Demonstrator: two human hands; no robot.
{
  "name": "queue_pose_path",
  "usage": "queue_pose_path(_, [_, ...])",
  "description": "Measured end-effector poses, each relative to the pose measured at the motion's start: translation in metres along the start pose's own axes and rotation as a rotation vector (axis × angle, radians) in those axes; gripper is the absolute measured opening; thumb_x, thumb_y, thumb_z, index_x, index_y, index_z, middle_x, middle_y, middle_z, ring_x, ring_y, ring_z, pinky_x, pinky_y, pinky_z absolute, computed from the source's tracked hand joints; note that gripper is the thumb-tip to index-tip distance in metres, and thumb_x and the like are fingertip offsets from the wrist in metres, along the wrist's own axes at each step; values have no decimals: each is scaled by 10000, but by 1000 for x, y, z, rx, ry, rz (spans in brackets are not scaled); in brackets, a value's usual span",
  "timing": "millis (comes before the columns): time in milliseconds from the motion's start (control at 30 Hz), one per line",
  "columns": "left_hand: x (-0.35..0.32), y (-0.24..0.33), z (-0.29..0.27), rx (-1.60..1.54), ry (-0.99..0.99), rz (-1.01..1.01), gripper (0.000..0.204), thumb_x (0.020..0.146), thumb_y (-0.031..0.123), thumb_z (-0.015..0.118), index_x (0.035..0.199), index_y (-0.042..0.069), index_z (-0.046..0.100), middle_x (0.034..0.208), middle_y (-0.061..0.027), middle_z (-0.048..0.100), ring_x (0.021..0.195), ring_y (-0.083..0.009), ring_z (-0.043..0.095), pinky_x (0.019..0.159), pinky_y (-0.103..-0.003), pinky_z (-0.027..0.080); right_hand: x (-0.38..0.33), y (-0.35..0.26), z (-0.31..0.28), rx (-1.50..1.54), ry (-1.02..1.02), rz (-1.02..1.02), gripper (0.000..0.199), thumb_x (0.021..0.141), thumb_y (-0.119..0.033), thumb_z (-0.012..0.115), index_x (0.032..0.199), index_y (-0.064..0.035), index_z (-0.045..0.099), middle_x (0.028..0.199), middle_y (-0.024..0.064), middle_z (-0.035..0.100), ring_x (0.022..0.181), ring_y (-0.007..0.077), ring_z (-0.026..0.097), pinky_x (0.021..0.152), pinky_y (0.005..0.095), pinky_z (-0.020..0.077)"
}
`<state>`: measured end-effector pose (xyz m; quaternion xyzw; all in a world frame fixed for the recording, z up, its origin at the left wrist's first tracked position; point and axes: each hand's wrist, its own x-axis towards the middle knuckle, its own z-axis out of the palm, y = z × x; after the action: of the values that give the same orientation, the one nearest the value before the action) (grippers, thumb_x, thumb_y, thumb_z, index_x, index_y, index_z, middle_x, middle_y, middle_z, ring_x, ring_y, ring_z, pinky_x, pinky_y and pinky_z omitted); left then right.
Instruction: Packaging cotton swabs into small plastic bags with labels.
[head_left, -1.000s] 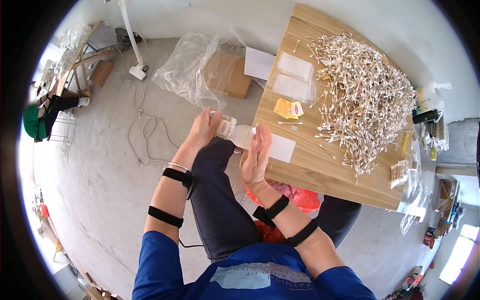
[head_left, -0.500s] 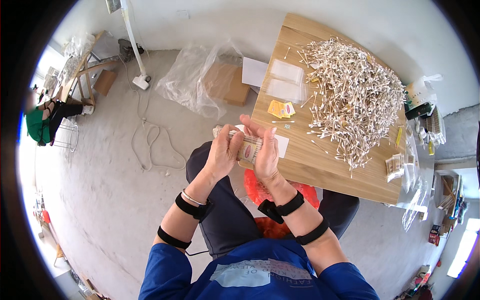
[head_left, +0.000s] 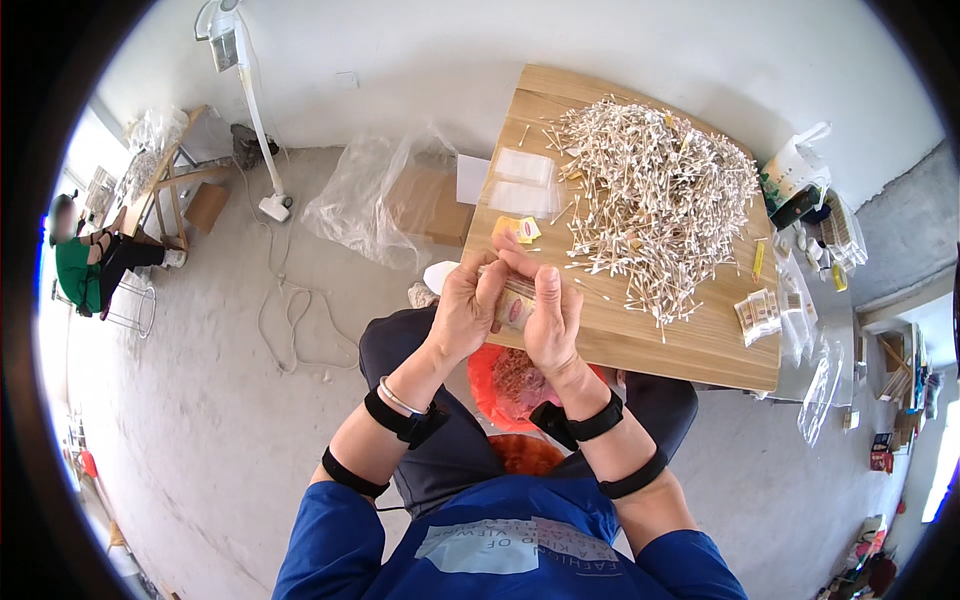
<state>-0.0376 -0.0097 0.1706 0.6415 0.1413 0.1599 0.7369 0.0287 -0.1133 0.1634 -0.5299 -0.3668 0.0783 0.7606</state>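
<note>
Gripping a small clear packet (head_left: 513,308) of sticks between both hands at frame centre: left hand (head_left: 465,315) curled around it, right hand (head_left: 550,320) pressed alongside (fingers closed), just before the wooden table (head_left: 640,340) heaped with white sticks (head_left: 650,195).

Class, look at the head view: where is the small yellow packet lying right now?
The small yellow packet lies on the wooden table, near its left edge, between the clear bags and the hands, left of the stick pile.
</note>
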Motion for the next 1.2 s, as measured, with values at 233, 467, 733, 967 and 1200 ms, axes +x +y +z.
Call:
queue_pose_path(233, [-8, 5, 19, -12, 8, 100, 289, 1026, 331, 438, 918, 83, 541, 702, 36, 545, 526, -22, 477, 416, -185, 385, -6, -17, -8, 9, 38, 7, 545, 1056, -330, 274, 1158, 89, 608, 1226, 204, 614, 1267, 309, 501, 1076, 403, 365])
queue_pose_path(467, [-12, 3, 27, -8, 6, 87, 293, 1002, 330, 501, 983, 48, 579, 662, 25, 547, 519, -37, 482, 426, -208, 383, -13, -28, -15, -48, 23, 26, 523, 1054, -311, 282, 1192, 93, 583, 1246, 229, 597, 1248, 329, 517, 1053, 389, 388])
queue_pose_path(733, [-15, 8, 30, -37, -44, 133, 286, 995, 351, 521, 922, 80, 571, 682, 44, 549, 514, -19, 479, 408, -177, 365, -13, -30, -14, -124, 8, -53, 512, 1053, -306, 284, 1214, 84, 575, 1269, 244, 578, 1241, 337, 523, 1042, 385, 398])
queue_pose_path(967, [-9, 4, 18, -96, 31, 178, 348, 962, 416, 562, 859, 83, 561, 682, 49, 555, 509, -21, 466, 413, -178, 355, -5, -32, -2, -29, 0, 66, 583, 1045, -411, 287, 1242, 72, 546, 1247, 193, 594, 1150, 259, 570, 1009, 366, 427])
queue_pose_path(1200, [3, 0, -3, -223, 90, 214, 299, 975, 336, 564, 815, 84, 537, 622, 31, 548, 457, -27, 455, 386, -190, 350, -6, -44, -11, 366, 98, 232, 507, 1045, -363, 339, 1263, 58, 519, 1212, 169, 596, 1137, 237, 563, 1013, 358, 421])
